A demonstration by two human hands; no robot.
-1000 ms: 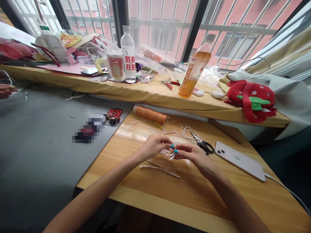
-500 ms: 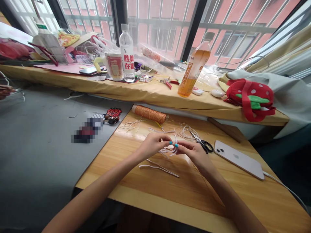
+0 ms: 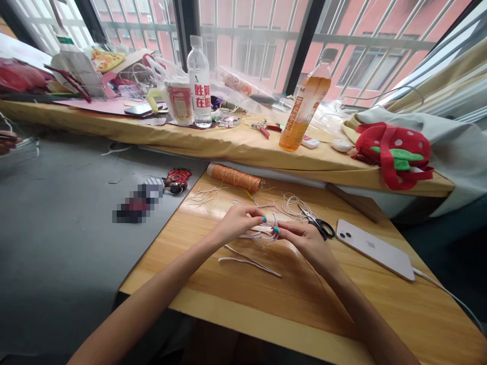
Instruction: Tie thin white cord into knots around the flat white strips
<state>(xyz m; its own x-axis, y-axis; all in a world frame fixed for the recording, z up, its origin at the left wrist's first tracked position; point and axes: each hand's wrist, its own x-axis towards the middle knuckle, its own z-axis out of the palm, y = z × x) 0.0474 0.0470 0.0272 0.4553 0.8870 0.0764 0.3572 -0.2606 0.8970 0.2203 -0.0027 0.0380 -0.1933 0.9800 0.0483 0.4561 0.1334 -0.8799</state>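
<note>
White cords (image 3: 257,235) hang in a small bundle between my two hands, above the wooden table (image 3: 243,299). My right hand (image 3: 304,241) pinches the bundle between thumb and fingers, and short cord ends stick up and down around the fingertips. Just left of it, my left hand (image 3: 240,222) is closed with thumb and forefinger together; whatever thin thing it may hold is too small to make out. Two loose white cord pieces (image 3: 249,262) lie on the table below the hands. Beside my right hand lie black-handled scissors (image 3: 321,228) and a loose coil of pale cord (image 3: 294,205).
A spool of orange cord (image 3: 236,176) lies at the table's back edge. The phone (image 3: 375,248), with a cable plugged in, is to the right. Bottles, including an orange drink (image 3: 304,109), stand on the cloth-covered ledge (image 3: 152,134). Another person's hand (image 3: 6,141) shows at far left.
My left fingertips have drawn back slightly left and up, parting from the right fingertips. My right hand stays nearly still, holding the cords.
</note>
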